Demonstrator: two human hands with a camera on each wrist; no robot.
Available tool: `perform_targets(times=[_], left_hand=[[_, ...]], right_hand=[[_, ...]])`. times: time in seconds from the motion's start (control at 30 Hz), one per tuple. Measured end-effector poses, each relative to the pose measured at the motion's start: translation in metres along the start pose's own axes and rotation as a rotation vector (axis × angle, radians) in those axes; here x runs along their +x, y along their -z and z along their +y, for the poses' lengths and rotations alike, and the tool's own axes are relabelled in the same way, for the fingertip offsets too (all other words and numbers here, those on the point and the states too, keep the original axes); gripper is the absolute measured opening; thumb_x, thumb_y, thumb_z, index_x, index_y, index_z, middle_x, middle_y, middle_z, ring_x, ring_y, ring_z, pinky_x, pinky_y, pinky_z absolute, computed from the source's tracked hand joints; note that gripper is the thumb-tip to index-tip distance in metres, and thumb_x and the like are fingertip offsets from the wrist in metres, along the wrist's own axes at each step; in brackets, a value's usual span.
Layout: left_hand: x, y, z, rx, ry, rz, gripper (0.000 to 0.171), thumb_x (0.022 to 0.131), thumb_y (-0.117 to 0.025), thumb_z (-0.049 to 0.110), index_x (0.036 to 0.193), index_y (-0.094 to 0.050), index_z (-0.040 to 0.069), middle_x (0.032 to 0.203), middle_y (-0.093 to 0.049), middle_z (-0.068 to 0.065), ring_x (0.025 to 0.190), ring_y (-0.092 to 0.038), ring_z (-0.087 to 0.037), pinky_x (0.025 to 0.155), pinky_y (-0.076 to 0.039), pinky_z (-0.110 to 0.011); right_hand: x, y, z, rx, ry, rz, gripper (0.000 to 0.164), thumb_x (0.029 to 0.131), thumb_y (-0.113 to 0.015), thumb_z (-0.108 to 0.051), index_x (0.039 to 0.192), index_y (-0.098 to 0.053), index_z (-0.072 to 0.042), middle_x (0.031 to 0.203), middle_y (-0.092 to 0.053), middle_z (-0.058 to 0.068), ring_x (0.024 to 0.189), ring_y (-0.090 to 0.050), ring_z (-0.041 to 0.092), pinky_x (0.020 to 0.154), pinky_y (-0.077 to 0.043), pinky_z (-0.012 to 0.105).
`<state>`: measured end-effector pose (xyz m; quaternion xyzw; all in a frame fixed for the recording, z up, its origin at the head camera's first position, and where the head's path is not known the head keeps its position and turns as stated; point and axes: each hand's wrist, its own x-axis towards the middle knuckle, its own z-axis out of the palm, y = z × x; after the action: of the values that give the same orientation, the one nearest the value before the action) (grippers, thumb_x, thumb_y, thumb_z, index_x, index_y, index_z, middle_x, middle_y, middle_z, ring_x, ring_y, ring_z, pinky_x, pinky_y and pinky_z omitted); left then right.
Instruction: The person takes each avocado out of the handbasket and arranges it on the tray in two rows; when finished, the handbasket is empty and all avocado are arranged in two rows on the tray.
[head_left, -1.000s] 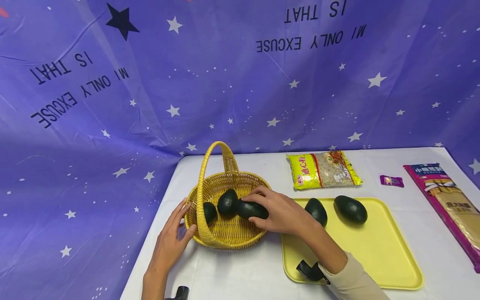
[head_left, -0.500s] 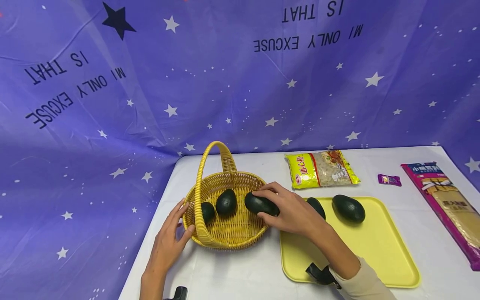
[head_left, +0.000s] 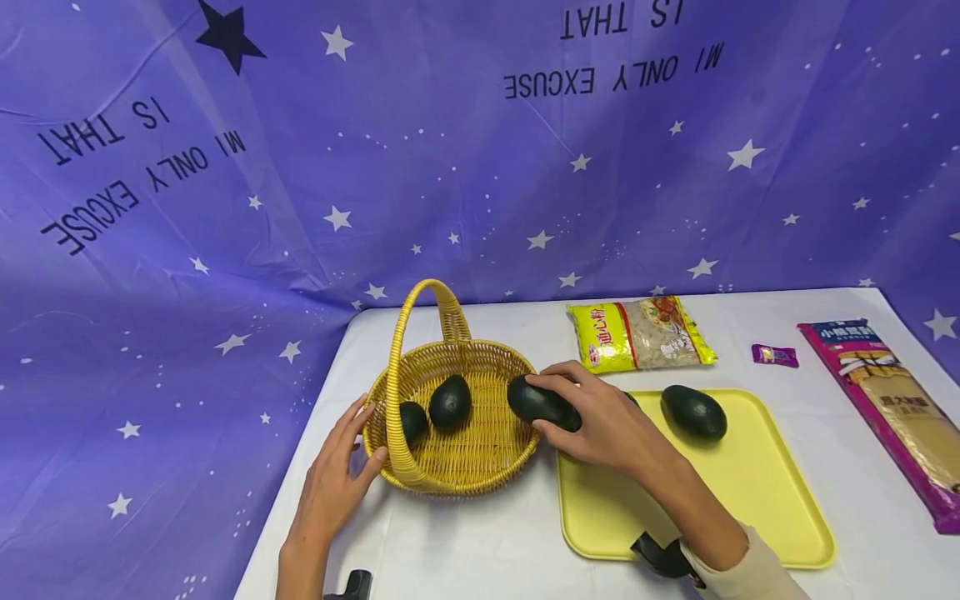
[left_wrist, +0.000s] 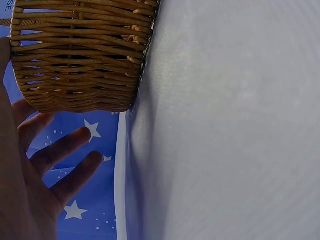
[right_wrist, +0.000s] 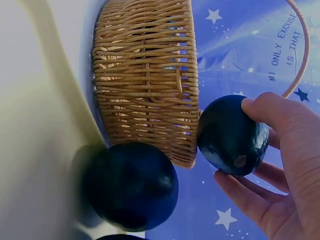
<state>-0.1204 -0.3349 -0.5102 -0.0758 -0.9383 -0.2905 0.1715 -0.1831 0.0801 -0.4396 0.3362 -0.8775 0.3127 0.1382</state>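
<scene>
R hand: thumb + fingers curl round a dk green fruit, thumb on near side, fingers on far side. Grip looks snug, w/ one end of the fruit poking out in front. The fruit is up at the right rim of the yellow basket; can't tell if it rubs the rim.

L hand: not clenched. Fingers are loose + spread, tips at the basket's left rim by the tall handle.

To do this bit well: get the fruit's low side clear of the rim b/c a bump could tip the basket. Fruit looks smooth + round, so it may slip; hold it w/ all fingers, but don't squash. A soft L touch should be enough to stop the basket sliding. Put fruit down slow, so it won't roll.

In the basket: 2 more, a mid fruit + a left fruit partly behind the handle. Right of it, a yellow tray w/ a tray fruit. Another fruit, mostly hid behind the R hand in the head view, looks to be on the tray too.

Past that: yellow food bag, tiny purple pkt, long purple pack far right.
</scene>
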Motion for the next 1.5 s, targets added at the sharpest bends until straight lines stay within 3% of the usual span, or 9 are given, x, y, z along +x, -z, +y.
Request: perform_targets(times=[0.37,0.6,0.9,1.07,1.33,1.5], left_hand=[[0.0,-0.001,-0.001,-0.007,0.002,0.0,0.065,0.103,-0.072,0.034,0.164,-0.048,0.032,0.173,-0.039,0.004,0.114,-0.072,-0.031,0.095,-0.06,-0.059],[0.0,-0.002,-0.002,-0.002,0.006,-0.004,0.066,0.104,-0.072,0.034,0.164,-0.046,0.034,0.174,-0.035,0.011,0.114,-0.072,-0.03,0.096,-0.06,-0.058],[0.0,-0.003,0.001,0.009,0.004,-0.003,0.067,0.104,-0.072,0.032,0.165,-0.046,0.032,0.173,-0.035,0.012,0.131,-0.062,-0.022,0.098,-0.06,-0.049],[0.0,-0.002,0.001,0.013,-0.001,0.005,0.067,0.103,-0.073,0.031,0.165,-0.046,0.031,0.173,-0.036,0.01,0.133,-0.06,-0.022,0.098,-0.06,-0.047],[0.0,-0.002,0.002,0.01,0.005,0.009,0.067,0.103,-0.073,0.031,0.165,-0.046,0.03,0.173,-0.037,0.008,0.135,-0.059,-0.022,0.097,-0.061,-0.047],[0.0,-0.001,0.002,0.008,0.0,0.013,0.067,0.103,-0.073,0.03,0.165,-0.046,0.03,0.173,-0.037,0.008,0.137,-0.057,-0.021,0.097,-0.061,-0.04]], right_hand=[[-0.014,0.007,0.005,-0.003,-0.002,0.035,0.059,0.091,-0.087,-0.035,0.146,-0.067,-0.028,0.138,-0.063,-0.005,0.109,-0.071,0.016,0.083,-0.064,0.038],[-0.027,0.009,0.01,-0.017,-0.011,0.073,0.06,0.088,-0.09,-0.032,0.144,-0.069,-0.026,0.136,-0.064,-0.004,0.108,-0.071,0.016,0.082,-0.064,0.038],[-0.041,0.018,0.017,-0.064,-0.01,0.124,0.061,0.085,-0.092,-0.029,0.142,-0.07,-0.022,0.137,-0.065,0.001,0.116,-0.071,0.021,0.089,-0.063,0.043],[-0.048,0.023,0.019,-0.088,-0.013,0.134,0.063,0.084,-0.093,-0.029,0.142,-0.07,-0.022,0.136,-0.065,0.0,0.111,-0.072,0.02,0.085,-0.063,0.042],[-0.062,0.032,0.02,-0.129,-0.063,0.152,0.06,0.081,-0.094,-0.03,0.137,-0.073,-0.023,0.133,-0.065,-0.003,0.11,-0.071,0.018,0.079,-0.064,0.041],[-0.074,0.036,0.022,-0.154,-0.095,0.175,0.06,0.08,-0.095,-0.029,0.136,-0.073,-0.023,0.133,-0.066,-0.004,0.111,-0.07,0.015,0.078,-0.062,0.037]])
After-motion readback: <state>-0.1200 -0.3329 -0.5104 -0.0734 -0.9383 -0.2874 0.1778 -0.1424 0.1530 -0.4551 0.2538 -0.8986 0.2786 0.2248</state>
